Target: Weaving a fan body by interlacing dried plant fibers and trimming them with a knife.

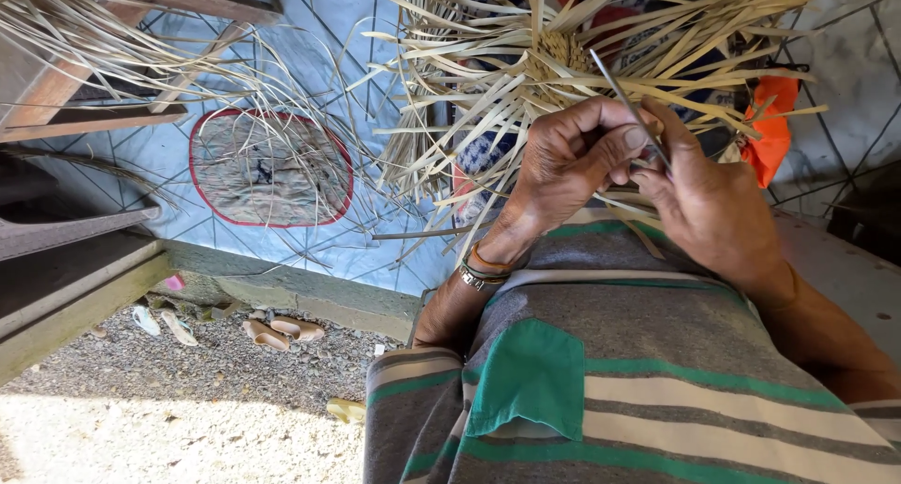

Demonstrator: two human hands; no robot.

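Left hand (pixel 572 160), right hand (pixel 709 207) grip thin strip (pixel 627 104) together; woven piece (pixel 563 57) edge near, loose strands crowd.

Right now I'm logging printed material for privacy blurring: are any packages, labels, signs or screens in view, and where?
None that I can make out: no package, label, sign or screen.
Nearest to one: an oval mat, grey with a red border, lying on the pale blue floor covering at upper left.
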